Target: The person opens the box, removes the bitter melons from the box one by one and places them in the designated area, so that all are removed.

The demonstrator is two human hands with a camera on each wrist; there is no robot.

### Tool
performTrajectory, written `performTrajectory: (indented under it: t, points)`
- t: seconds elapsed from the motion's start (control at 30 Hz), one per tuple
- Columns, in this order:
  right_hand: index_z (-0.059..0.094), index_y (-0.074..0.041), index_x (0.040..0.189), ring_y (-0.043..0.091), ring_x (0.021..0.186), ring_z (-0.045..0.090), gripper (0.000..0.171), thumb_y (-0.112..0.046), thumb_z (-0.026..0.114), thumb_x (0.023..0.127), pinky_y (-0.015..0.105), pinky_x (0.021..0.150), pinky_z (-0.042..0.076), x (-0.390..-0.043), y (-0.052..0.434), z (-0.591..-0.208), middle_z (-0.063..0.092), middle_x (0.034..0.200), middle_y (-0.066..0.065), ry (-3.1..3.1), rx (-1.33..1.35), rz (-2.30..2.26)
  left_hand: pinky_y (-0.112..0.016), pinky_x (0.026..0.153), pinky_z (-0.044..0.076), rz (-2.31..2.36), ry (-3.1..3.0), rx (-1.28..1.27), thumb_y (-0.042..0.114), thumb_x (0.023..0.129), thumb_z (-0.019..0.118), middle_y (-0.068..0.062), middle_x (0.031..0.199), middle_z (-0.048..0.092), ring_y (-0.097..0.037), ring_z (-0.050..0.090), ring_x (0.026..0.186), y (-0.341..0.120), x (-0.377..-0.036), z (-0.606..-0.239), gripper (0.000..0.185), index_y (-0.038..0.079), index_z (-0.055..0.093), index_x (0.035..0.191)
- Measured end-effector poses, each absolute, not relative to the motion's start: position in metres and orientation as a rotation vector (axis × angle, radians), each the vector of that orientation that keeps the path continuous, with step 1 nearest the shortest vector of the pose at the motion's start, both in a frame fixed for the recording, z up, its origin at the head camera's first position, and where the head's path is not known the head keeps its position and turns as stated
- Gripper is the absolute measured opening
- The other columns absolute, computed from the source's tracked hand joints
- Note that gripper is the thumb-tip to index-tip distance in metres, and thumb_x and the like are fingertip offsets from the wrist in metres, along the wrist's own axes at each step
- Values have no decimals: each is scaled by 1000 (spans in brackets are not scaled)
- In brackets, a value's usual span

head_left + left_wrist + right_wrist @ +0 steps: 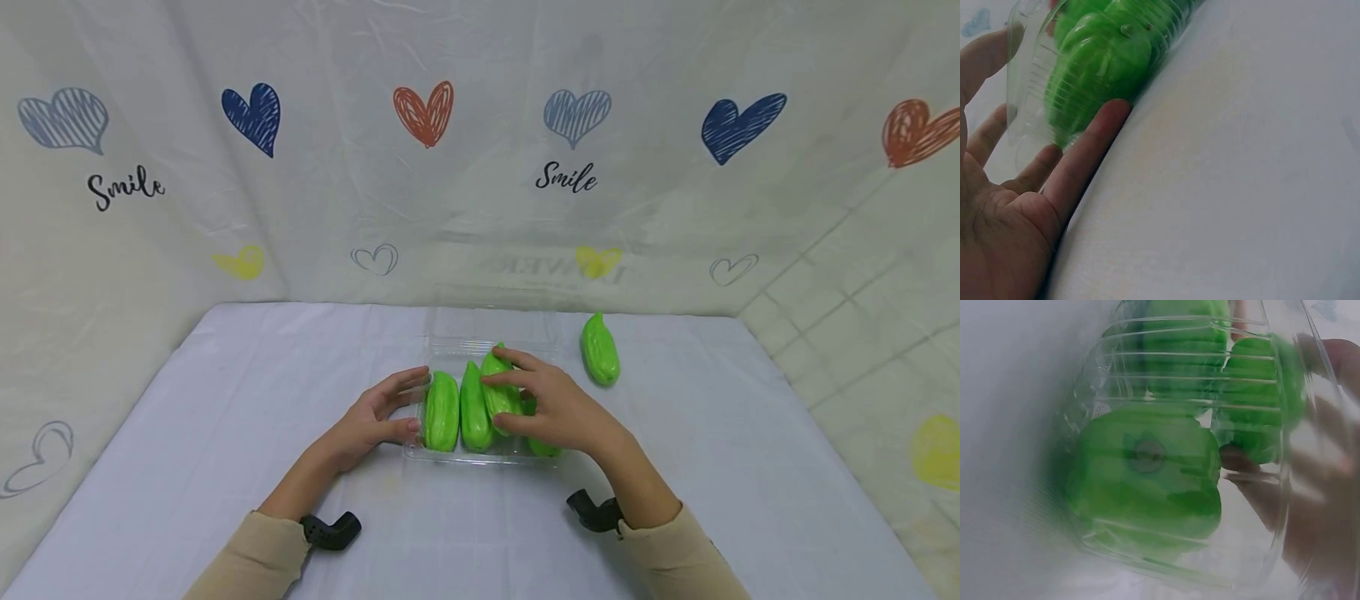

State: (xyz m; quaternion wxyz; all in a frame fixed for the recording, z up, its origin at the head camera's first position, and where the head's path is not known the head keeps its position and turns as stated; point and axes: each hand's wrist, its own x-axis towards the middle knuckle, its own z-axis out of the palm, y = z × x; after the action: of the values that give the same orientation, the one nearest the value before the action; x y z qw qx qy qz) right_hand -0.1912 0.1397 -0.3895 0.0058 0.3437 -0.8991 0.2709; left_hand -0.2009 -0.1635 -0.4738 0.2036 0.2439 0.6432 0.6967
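Several long, ridged green vegetables, like toy bitter gourds, lie side by side in a clear plastic box [483, 460] in the head view. My right hand [558, 408] pinches one ridged green gourd [498, 396] between thumb and fingers, tilted above its neighbours. Through the box wall in the right wrist view, that hand's thumb [1244, 465] shows beside the held gourd [1250, 394]. My left hand [371, 421] rests against the box's left side with fingers extended, close to the leftmost gourd [442, 412]. In the left wrist view its thumb [1094, 140] lies along the box's lower edge.
One more green gourd [600, 350] lies on the white tablecloth, right of the box and further back. The clear lid [491, 321] stands raised behind the box. A curtain [480, 192] printed with hearts hangs along the table's back edge.
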Motion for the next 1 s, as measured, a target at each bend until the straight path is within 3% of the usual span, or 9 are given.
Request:
performTrajectory:
  t: [0.67,1.0]
  points:
    - [60,-21,122,22,125,42,45,-37,68,80,36,78,51,-194,148,-386,35,144,1,-2722,1089,959,-44,83,49,1954,1798,696,2,85,61,-6,148,25,-31,25,134,-163,-201,-475,70,13,26,145]
    - [59,-19,122,23,127,39,45,-36,68,81,36,78,52,-194,152,-382,33,145,2,-2725,1048,1019,-44,82,49,1965,1784,690,2,85,61,-5,148,25,-31,25,134,-163,-202,-477,70,14,26,145]
